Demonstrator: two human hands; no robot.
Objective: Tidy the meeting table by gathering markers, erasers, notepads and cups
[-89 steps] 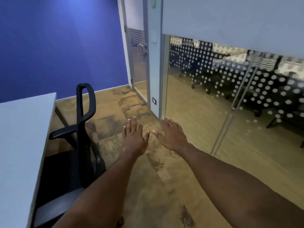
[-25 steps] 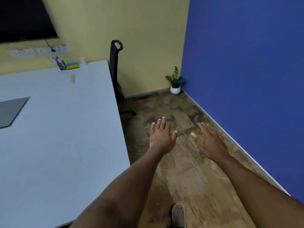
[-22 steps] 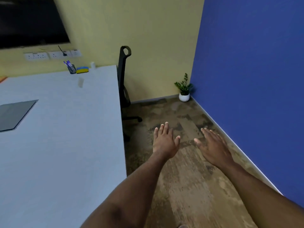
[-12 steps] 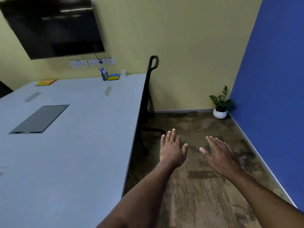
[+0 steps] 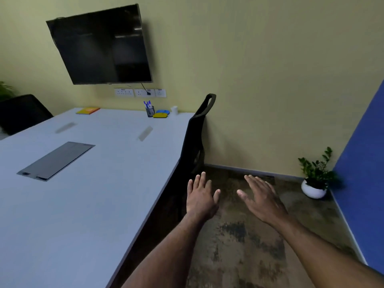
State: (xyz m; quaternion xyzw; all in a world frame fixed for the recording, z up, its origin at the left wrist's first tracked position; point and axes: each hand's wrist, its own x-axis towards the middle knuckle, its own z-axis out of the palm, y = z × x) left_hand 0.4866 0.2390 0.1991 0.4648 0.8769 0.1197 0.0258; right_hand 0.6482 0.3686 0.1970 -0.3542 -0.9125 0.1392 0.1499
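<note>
At the far end of the pale meeting table (image 5: 87,204) stands a dark mesh pen holder (image 5: 150,111) with blue and white markers. Beside it lie a yellow eraser (image 5: 160,115) and a blue eraser (image 5: 162,111), with a small white cup (image 5: 174,110) to their right. A yellow-orange notepad (image 5: 88,110) lies further left by the wall. My left hand (image 5: 201,199) and my right hand (image 5: 262,199) are stretched out over the floor, right of the table edge, fingers spread, holding nothing.
A black chair (image 5: 195,146) stands against the table's right side, ahead of my left hand. Another dark chair (image 5: 21,112) is at far left. A grey cable hatch (image 5: 56,161) sits in the tabletop. A potted plant (image 5: 314,177) stands in the corner by the blue wall (image 5: 365,183). A screen (image 5: 101,46) hangs on the wall.
The view has swung left and up from the glass door side to the table's far end; screen, notepad and left chair came into sight. Both hands stay open and held out.
</note>
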